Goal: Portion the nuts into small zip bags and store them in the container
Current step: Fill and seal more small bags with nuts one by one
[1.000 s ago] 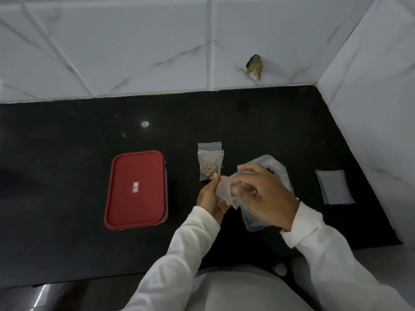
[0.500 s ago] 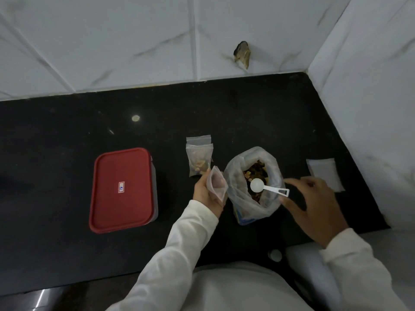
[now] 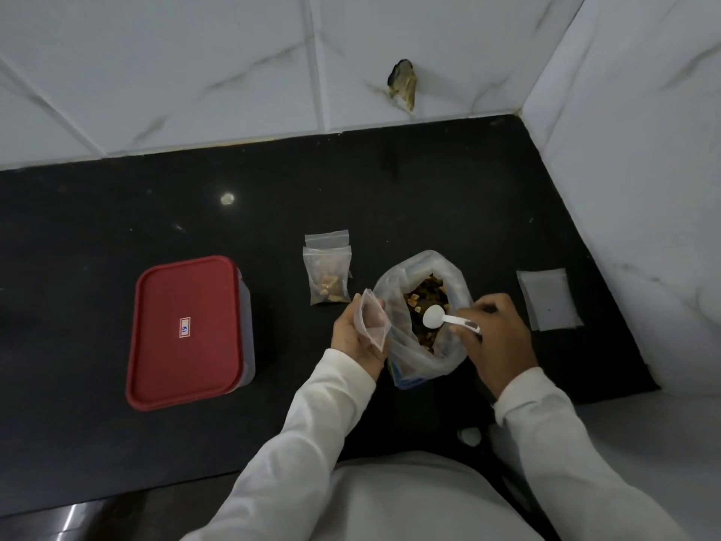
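With the right hand [image 3: 495, 337] grip clamped on the scoop [image 3: 441, 318] handle, the scoop's long axis points left, bowl over the nuts [image 3: 427, 292] in the large bag [image 3: 394, 302] at frame centre; the small zip bag [image 3: 370, 320], pinched in the left hand [image 3: 351, 343], stands just left of the bowl

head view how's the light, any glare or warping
Head view: dim, even light, the black counter nearly featureless; one small glare spot on it beyond the red-lidded container; wide-angle bending splays the wall tile joints; the small zip bag, scoop and nut bag look sharp.
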